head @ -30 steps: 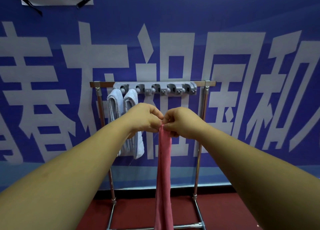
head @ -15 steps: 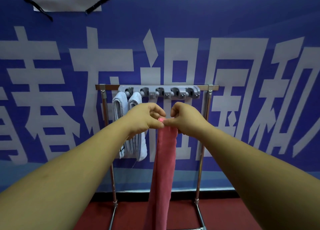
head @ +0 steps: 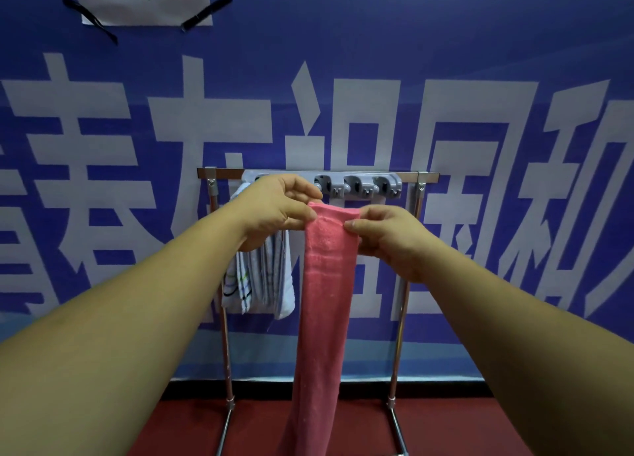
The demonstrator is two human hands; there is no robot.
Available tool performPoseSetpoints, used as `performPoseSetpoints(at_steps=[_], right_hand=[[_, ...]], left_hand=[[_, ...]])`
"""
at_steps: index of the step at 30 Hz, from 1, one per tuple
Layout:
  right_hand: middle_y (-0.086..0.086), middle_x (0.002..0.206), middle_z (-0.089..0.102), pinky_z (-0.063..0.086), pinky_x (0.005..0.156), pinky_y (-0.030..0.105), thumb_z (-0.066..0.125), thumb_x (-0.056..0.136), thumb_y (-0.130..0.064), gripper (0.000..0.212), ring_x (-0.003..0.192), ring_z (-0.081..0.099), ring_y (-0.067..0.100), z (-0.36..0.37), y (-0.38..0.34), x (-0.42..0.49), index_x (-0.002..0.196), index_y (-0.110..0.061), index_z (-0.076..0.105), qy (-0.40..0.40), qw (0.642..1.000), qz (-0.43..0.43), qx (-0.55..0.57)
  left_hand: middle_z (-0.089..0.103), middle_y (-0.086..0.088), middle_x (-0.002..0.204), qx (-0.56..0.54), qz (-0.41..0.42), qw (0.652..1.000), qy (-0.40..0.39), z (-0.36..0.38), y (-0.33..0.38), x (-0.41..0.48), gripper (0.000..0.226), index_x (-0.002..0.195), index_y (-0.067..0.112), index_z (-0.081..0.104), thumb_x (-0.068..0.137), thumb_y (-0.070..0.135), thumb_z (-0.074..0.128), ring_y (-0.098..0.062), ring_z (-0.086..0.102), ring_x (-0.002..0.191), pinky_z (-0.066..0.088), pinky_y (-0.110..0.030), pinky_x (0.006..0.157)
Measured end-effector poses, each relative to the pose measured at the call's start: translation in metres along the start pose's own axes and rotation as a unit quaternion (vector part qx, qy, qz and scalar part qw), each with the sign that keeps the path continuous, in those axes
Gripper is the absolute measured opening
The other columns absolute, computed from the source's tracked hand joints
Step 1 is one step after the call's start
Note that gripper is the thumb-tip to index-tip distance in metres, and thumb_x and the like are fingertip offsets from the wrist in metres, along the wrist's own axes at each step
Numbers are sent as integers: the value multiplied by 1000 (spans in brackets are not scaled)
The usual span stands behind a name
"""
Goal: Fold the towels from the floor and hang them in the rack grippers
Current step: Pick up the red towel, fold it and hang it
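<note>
Towel [head: 326,284] lifted to the rack [head: 363,187]
Left hand [head: 274,212] and right hand [head: 387,236], each grip clamped on its top edge, now spread wider; clipping looks next.

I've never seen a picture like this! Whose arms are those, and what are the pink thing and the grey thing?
The camera sits on a person's head, so you see their own arms reaching forward. The left hand and right hand pinch the top edge of a folded pink towel, which hangs toward the red floor. Behind stands a metal rack with grey grippers that clamp towels. White striped towels already hang at its left end.
</note>
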State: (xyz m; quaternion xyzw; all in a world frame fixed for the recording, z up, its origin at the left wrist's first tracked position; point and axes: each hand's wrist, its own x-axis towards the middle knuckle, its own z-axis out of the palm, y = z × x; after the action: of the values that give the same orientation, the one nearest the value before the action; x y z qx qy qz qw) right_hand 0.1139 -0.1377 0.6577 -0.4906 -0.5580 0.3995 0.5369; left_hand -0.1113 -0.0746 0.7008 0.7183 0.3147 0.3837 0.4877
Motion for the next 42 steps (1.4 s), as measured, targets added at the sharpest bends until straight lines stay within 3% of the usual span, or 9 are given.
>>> performPoseSetpoints(at_steps=[7, 12, 16, 20, 27, 30, 32, 35, 42], right_hand=[[13, 97, 77, 66, 79, 37, 65, 104, -17, 23, 85, 75, 24, 15, -29, 6, 117, 3, 67, 13, 998, -36, -57], [15, 98, 76, 66, 79, 38, 69, 101, -12, 19, 87, 74, 26, 13, -28, 6, 114, 2, 69, 33, 995, -34, -82], [17, 117, 77, 61, 98, 45, 70, 100, -13, 24, 109, 75, 33, 7, -26, 4, 122, -5, 72, -43, 998, 19, -39], [8, 118, 79, 58, 91, 33, 76, 95, -14, 31, 107, 76, 21, 17, -21, -5, 125, -13, 72, -126, 988, 67, -51], [14, 109, 80, 62, 96, 46, 74, 98, -22, 23, 106, 77, 31, 32, -9, 1, 116, -7, 75, -18, 998, 45, 38], [13, 105, 81, 64, 88, 43, 72, 99, -22, 23, 95, 78, 27, 38, -24, 7, 116, -6, 75, -4, 997, 41, 63], [13, 105, 81, 64, 86, 43, 71, 100, -23, 21, 93, 78, 28, 42, -33, 12, 113, -7, 74, 10, 996, 40, 77], [12, 104, 81, 64, 87, 44, 70, 100, -26, 19, 94, 78, 28, 42, -43, 22, 110, -10, 74, 42, 994, 45, 90], [13, 102, 81, 63, 87, 55, 75, 96, -31, 25, 92, 80, 31, 27, -59, 43, 110, -10, 74, 96, 988, 57, 110]], left_hand=[[71, -14, 110, -75, 2, 995, 73, 2, -7, 1, 29, 116, 3, 69, 93, -14, 68, -23, 74, 94, 64, -30, 76], [73, -10, 106, -103, -3, 993, 65, 4, -13, -1, 29, 117, 2, 70, 93, -14, 67, -20, 76, 92, 65, -32, 77], [74, -14, 110, -86, 9, 995, 46, 1, -8, 2, 27, 115, 3, 71, 95, -15, 64, -22, 77, 94, 65, -32, 78], [76, -15, 111, -89, 22, 996, 21, 3, -4, 6, 29, 121, 0, 70, 96, -13, 65, -24, 78, 97, 64, -31, 78], [73, -16, 114, -131, 32, 990, 45, 1, -6, 6, 31, 126, -1, 68, 96, -9, 68, -23, 76, 98, 65, -31, 82], [75, -11, 115, -205, -13, 978, 17, 3, -21, 1, 46, 136, 2, 66, 97, 23, 74, -22, 73, 100, 62, -34, 86], [78, -9, 117, -151, -67, 985, -55, 6, -36, -4, 53, 134, 6, 69, 91, 37, 75, -25, 75, 105, 58, -39, 94], [77, -12, 126, -99, -105, 980, -136, 13, -56, -8, 46, 133, 8, 70, 91, 23, 78, -27, 74, 119, 56, -43, 104], [80, -10, 119, -57, -116, 984, -119, 24, -72, 1, 31, 127, 5, 72, 97, 11, 76, -26, 77, 112, 63, -35, 91]])
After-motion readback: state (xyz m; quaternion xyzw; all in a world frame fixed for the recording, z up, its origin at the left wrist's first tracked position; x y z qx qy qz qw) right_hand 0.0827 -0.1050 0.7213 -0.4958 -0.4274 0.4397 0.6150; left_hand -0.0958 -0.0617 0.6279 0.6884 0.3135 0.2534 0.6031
